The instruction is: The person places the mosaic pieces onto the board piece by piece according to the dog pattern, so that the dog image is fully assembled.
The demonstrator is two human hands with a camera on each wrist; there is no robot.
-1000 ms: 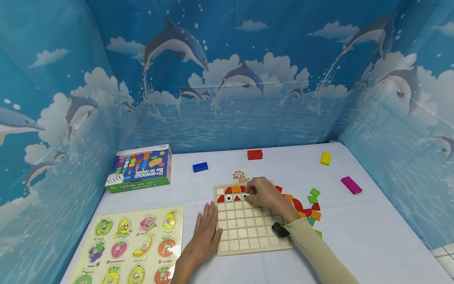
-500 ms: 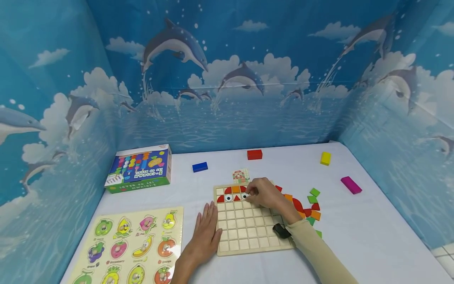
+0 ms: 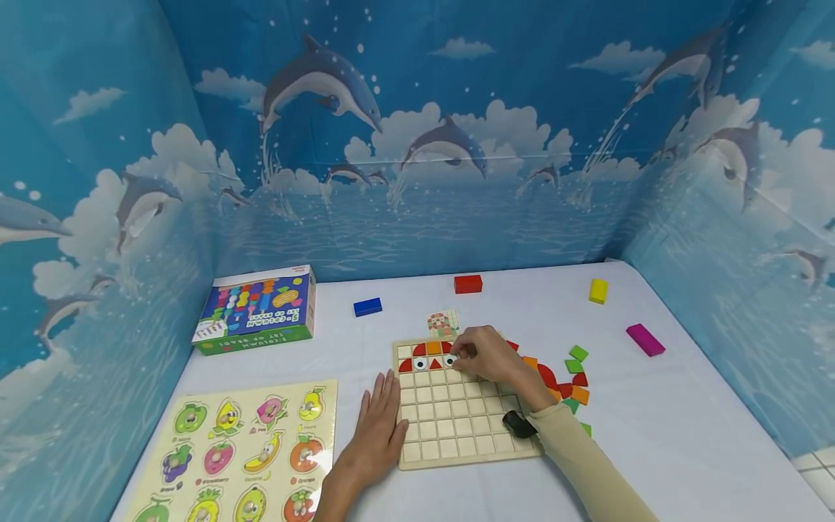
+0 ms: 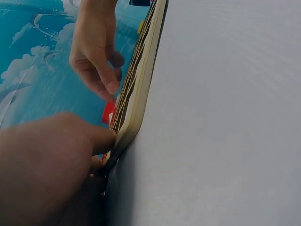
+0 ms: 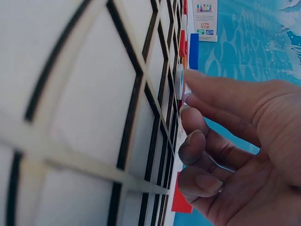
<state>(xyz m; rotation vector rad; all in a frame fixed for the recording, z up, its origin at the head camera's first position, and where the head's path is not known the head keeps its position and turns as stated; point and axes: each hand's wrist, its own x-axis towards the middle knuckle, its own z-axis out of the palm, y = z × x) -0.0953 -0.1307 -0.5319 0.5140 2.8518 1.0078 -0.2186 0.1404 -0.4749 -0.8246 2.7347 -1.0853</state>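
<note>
A wooden grid board lies in front of me. Along its top rows sit red curved pieces, an orange square, a red triangle and a white eye tile. My right hand pinches a second eye tile at its cell in the second row, its other fingers curled. The left hand lies with straight fingers along the board's left edge; in the left wrist view its thumb touches the board's rim.
Loose red, orange and green pieces lie right of the board. A pattern card is behind it. Blue, red, yellow and magenta blocks stand farther back. A fruit puzzle and a box are at left.
The right fingers have shifted slightly to the right, so the second eye tile shows more fully. The left hand stays in place.
</note>
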